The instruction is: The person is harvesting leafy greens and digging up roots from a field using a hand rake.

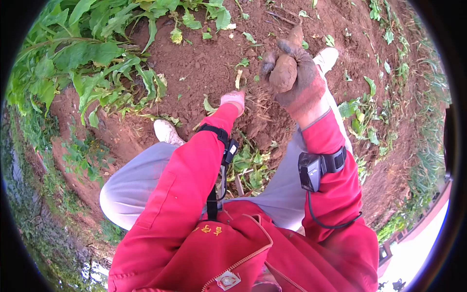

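My right hand [301, 78], in a soil-caked glove, is wrapped round a muddy brown tuber [283, 74] above the dug soil. The tuber's narrow end points up and away past the fingers. My left hand [233, 100], in a pinkish glove, is low at the soil [194, 63] to the left of it. Its fingers are foreshortened and hidden, so what they hold, if anything, does not show. A pale, thin scrap [238, 79] lies just beyond the left hand.
Leafy green plants [92, 53] fill the upper left. Pale shoes [168, 132] rest on the soil on both sides of the hands. Loose leaves [360, 117] lie at the right, with grass [428, 131] further out. Cut stems and leaves [250, 168] lie between the legs.
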The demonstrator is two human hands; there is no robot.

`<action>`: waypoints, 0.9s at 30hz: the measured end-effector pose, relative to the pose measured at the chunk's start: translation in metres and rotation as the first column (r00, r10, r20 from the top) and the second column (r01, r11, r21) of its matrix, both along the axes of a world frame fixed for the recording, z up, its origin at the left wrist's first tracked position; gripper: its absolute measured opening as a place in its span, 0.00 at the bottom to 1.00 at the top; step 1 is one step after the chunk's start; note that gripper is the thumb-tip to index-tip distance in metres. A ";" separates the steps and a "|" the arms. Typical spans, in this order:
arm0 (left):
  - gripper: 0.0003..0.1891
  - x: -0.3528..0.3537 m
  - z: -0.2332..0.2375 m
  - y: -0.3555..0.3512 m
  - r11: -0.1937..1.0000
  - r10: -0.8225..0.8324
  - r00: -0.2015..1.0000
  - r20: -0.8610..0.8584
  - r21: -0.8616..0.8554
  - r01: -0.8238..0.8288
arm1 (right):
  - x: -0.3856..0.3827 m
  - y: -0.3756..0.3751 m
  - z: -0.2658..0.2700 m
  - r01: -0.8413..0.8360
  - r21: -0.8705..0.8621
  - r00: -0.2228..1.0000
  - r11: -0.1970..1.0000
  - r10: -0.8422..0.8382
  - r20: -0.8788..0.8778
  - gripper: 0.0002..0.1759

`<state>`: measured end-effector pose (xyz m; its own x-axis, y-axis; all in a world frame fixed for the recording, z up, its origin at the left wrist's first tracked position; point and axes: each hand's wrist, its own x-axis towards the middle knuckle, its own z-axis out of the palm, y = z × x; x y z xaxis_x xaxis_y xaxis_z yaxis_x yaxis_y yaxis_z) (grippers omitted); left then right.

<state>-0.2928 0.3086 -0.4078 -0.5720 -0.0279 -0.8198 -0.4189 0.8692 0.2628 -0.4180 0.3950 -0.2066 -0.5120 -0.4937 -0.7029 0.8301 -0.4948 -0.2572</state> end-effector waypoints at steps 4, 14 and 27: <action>0.14 0.017 -0.007 0.006 0.992 0.056 0.989 -0.137 -0.102 -0.070 | 0.000 -0.002 0.005 0.010 0.026 1.000 1.000 -0.010 0.001 0.14; 0.19 0.016 0.120 -0.193 0.966 -0.097 0.985 -0.141 -0.253 0.059 | -0.005 0.000 0.010 0.082 -0.031 0.989 0.996 -0.077 0.122 0.13; 0.28 0.340 0.322 -0.365 0.628 0.586 0.562 -0.584 -0.111 -0.770 | 0.130 0.045 0.039 -0.212 -0.094 0.970 0.973 0.221 0.101 0.05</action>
